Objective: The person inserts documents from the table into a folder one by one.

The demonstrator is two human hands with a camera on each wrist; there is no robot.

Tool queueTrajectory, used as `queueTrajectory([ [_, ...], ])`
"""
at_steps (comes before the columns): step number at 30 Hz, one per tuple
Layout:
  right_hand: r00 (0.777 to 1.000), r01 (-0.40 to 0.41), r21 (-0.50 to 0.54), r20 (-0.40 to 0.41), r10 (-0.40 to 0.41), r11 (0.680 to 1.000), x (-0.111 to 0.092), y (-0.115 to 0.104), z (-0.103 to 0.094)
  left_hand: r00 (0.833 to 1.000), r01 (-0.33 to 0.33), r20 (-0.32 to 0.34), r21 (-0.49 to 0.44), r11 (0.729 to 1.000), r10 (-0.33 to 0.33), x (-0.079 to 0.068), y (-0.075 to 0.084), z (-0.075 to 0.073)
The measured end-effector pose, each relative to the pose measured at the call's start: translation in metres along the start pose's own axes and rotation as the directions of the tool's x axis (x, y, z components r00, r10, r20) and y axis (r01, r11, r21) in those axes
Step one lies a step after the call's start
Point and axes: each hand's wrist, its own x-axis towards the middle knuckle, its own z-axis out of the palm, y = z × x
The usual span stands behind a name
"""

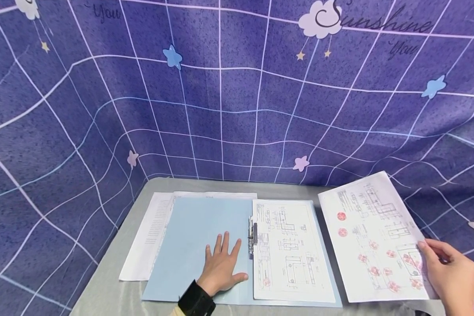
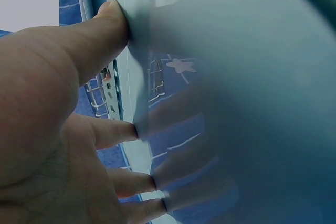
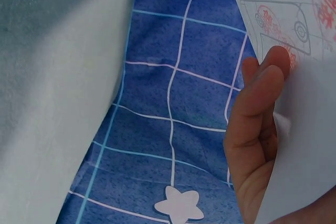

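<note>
A light blue folder (image 1: 205,224) lies spread out on the table, with a metal clip (image 1: 253,237) along its middle. My left hand (image 1: 220,267) rests on the folder's left cover, fingers straight and spread. The left wrist view shows its fingertips (image 2: 144,182) against the glossy cover. Technical drawings (image 1: 320,267) lie on the folder's right side. To the right of the folder, my right hand (image 1: 454,270) pinches the right edge of a paper sheet (image 1: 355,267) printed with drawings and several red stamps. In the right wrist view, the sheet (image 3: 312,108) hides part of that hand.
White printed papers (image 1: 142,250) stick out from under the folder's left and top edges. The grey table (image 1: 102,294) meets a purple-blue cloth (image 1: 237,118) with a line grid and stars, which hangs behind it and at its sides. A black band (image 1: 196,298) circles the left wrist.
</note>
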Motion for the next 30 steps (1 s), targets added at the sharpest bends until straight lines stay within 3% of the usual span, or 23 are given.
queueTrajectory([
  [9,0.997,-0.068,0.012,0.026,0.067,0.998,-0.0034,-0.0022,0.0056,1.000,-0.013,-0.028,0.000,1.000,0.013,0.0001,-0.0013,0.0017],
  [24,0.999,-0.023,0.038,-0.039,0.025,0.999,-0.0034,-0.0015,0.0024,0.999,-0.019,-0.030,0.008,1.000,0.019,0.0002,-0.0009,0.0006],
  [30,0.999,-0.041,0.037,-0.033,0.043,0.998,-0.0044,-0.0013,0.0024,0.999,-0.021,-0.040,0.011,1.000,0.021,-0.0005,-0.0010,0.0019],
])
